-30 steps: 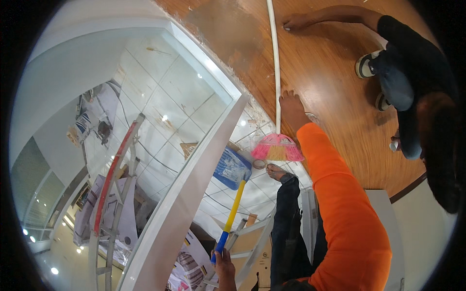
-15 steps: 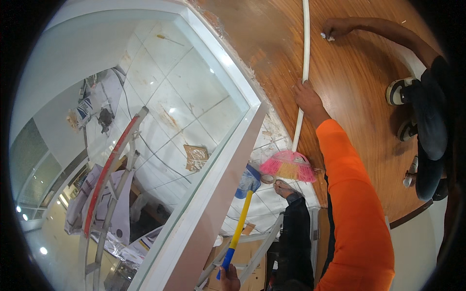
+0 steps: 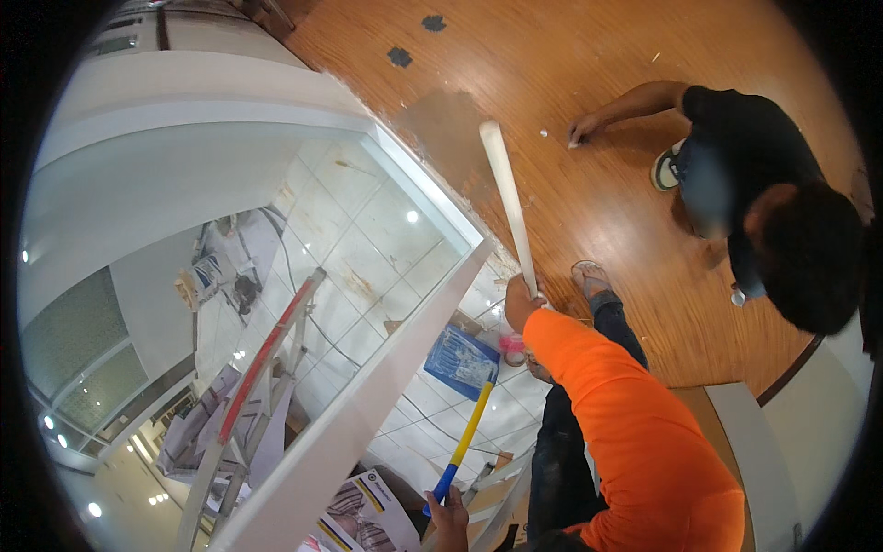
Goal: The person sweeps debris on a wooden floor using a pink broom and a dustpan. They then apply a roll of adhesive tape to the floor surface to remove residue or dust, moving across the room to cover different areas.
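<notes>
My right hand (image 3: 522, 304), at the end of an orange sleeve, is closed around the white handle of a broom (image 3: 509, 189). The handle points up and away over the wooden floor. Only a little of the broom's pink bristles (image 3: 511, 344) shows below my hand; my forearm hides the rest. In my left hand (image 3: 448, 515) is the blue grip of a dustpan's long yellow-and-blue handle (image 3: 471, 425). Its blue pan (image 3: 460, 362) lies on the white tiles, dusted with pale debris, with the bristles just to its right.
A crouching co-worker (image 3: 736, 193) reaches a hand to the wooden floor (image 3: 635, 248) on the right. A white-framed glass partition (image 3: 405, 359) runs along my left, with a red-edged ladder (image 3: 267, 359) behind it. My sandaled foot (image 3: 591, 279) stands on the wood. Cardboard and another ladder are below.
My view has shifted. My right hand and the broom have come nearer, the handle now tilting left. The dustpan shows more of its pan. The co-worker's head and back have come into view.
</notes>
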A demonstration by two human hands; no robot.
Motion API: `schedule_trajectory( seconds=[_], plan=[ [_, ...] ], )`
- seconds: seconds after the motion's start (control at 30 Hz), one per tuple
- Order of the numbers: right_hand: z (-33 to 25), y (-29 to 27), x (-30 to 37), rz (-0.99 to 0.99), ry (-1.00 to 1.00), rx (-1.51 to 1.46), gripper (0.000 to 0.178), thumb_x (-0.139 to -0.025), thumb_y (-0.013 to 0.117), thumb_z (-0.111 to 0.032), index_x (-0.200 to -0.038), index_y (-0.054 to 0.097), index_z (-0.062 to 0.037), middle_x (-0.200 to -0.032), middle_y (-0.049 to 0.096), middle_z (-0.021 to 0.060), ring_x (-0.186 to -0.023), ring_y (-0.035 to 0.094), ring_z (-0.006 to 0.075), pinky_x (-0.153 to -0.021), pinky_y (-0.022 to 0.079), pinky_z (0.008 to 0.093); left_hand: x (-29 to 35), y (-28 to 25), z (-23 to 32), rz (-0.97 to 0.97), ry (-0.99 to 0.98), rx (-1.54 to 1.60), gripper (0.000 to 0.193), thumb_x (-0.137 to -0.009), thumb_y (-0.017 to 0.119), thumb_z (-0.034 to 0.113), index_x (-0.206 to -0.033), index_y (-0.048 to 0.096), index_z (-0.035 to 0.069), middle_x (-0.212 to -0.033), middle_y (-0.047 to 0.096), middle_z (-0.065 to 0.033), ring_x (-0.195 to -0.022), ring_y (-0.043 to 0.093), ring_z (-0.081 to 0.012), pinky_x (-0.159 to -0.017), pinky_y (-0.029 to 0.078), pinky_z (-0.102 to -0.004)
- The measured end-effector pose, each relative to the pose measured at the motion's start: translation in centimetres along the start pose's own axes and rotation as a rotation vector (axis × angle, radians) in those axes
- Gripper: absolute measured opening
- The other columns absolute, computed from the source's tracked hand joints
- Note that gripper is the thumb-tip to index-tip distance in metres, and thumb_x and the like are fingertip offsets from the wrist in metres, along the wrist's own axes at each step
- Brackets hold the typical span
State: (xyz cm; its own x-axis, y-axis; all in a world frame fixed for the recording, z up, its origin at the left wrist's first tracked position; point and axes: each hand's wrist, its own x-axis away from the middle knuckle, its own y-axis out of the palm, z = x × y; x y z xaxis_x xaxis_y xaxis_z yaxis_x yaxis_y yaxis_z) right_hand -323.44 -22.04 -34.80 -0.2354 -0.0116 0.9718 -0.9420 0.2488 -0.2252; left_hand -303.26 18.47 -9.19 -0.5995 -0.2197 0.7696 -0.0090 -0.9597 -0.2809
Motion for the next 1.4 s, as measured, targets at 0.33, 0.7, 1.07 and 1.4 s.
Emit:
schedule_trajectory(
  seconds=[0.33, 0.7, 1.07, 1.4],
  plan=[
    [-13.8, 5.7, 16.0, 0.476, 0.427, -0.518, 0.017, -0.076, 0.059, -0.015, -0.088, 0.07, -0.011, -0.084, 0.068, 0.0082, -0.076, 0.065, 0.0262, -0.057, 0.049, 0.0431, -4.3, -8.7, 4.1, -0.254, 0.12, -0.08, 0.03, -0.089, 0.057, 0.037, -0.088, 0.053, 0.008, -0.077, 0.054, -0.0027, -0.073, 0.054, -0.0176, -0.075, 0.047, -0.0313],
    [-21.4, 15.0, 28.5, 0.47, 0.452, -0.993, 0.019, -0.084, 0.051, -0.012, -0.096, 0.064, -0.0062, -0.093, 0.067, 0.0125, -0.088, 0.065, 0.0275, -0.073, 0.051, 0.0385, -1.3, -10.5, 3.2, -0.096, 0.293, -0.046, 0.023, -0.085, 0.066, 0.021, -0.101, 0.056, 0.008, -0.082, 0.054, -0.0036, -0.063, 0.052, -0.0117, -0.059, 0.051, -0.0241],
    [-22.6, 22.0, 33.2, 0.413, 0.329, -0.951, 0.03, -0.075, 0.064, -0.017, -0.101, 0.062, -0.003, -0.097, 0.065, 0.0169, -0.091, 0.063, 0.0299, -0.078, 0.05, 0.0379, 2.2, -15.6, -2.2, 0.112, 0.333, 0.007, 0.028, -0.081, 0.069, 0.024, -0.099, 0.06, 0.005, -0.076, 0.056, -0.0029, -0.057, 0.049, -0.0101, -0.047, 0.04, -0.0244],
    [-22.5, 20.5, 33.5, 0.348, 0.389, -1.051, 0.038, -0.076, 0.059, -0.017, -0.11, 0.056, 0.0003, -0.103, 0.063, 0.0196, -0.097, 0.061, 0.0321, -0.082, 0.049, 0.0395, -1.6, -18.0, -5.1, 0.154, 0.538, -0.047, 0.026, -0.08, 0.071, 0.018, -0.097, 0.059, 0.003, -0.069, 0.054, -0.0033, -0.049, 0.046, -0.0105, -0.041, 0.036, -0.0251]
  ],
)
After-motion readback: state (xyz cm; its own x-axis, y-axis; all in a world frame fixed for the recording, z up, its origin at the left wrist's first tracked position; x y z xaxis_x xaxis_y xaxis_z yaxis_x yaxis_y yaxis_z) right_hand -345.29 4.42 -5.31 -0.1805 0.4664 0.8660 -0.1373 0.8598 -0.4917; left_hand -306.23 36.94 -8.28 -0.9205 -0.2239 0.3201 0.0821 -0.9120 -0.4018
